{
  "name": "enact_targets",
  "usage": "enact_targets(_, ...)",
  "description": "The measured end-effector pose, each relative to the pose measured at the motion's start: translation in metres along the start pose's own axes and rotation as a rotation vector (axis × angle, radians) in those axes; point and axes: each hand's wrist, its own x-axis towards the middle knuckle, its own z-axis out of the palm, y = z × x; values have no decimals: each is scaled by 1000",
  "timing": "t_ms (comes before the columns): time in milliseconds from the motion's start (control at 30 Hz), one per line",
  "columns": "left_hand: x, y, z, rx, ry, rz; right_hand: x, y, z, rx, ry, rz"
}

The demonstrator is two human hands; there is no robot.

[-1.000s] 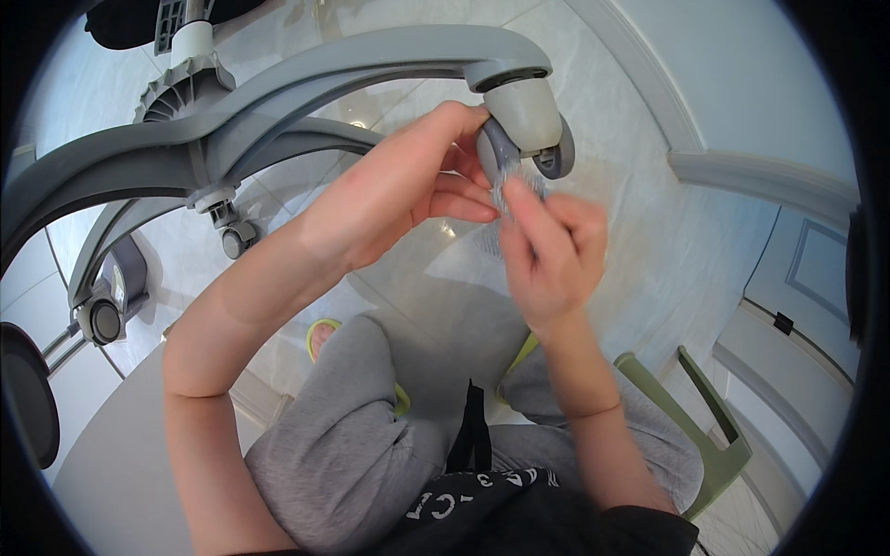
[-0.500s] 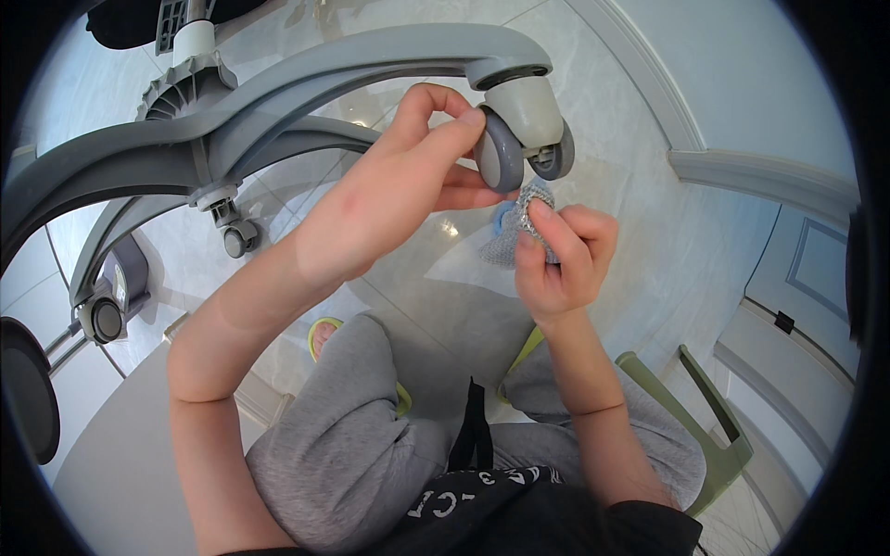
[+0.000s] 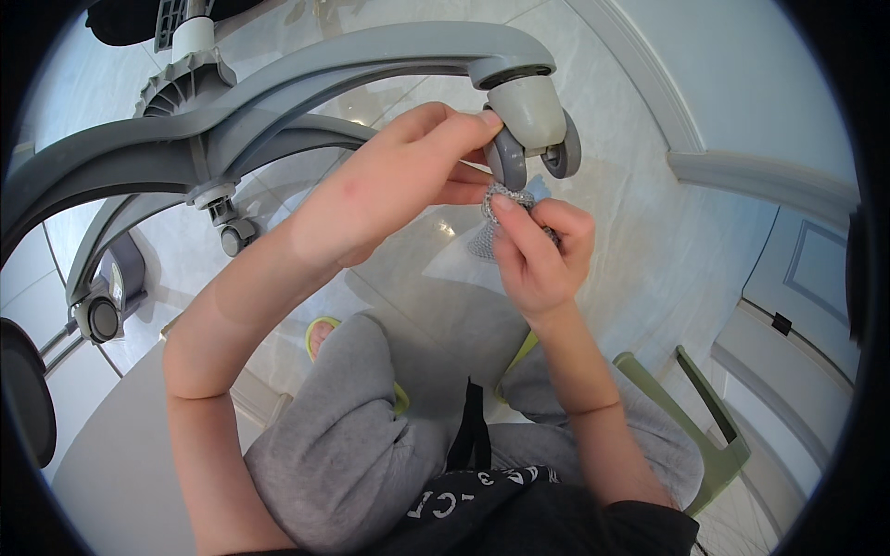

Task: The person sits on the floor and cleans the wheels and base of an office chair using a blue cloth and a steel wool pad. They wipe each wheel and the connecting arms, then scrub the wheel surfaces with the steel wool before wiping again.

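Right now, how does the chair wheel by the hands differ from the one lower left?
The near caster is held by the left hand, with the right hand pressing a grey scrubbing cloth below it; the far caster is untouched and looks darker. Both sit on the same grey chair base.

Only one view is given, taken from a wide fisheye camera worn on the person's head and aimed steeply down and forward. The left hand and right hand are seen at close range near the middle, at a chair caster. The forearms enter from the lower edge, above the lap. The tiled floor is bent toward the dark rim.
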Motion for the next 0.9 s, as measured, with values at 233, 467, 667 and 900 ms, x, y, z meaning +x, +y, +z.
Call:
enact_targets(233,2,2,-9,-105,-98,-45,19,2,0,-38,48,-33)
enact_targets(467,5,-2,-6,-94,-50,-44,32,-5,1,-24,33,27)
enact_targets(667,3,2,-7,-35,-44,-47,9,-2,-1,-53,56,-1)
enact_targets(900,-1,-4,-8,-40,-77,-70,32,-3,0,-12,17,5)
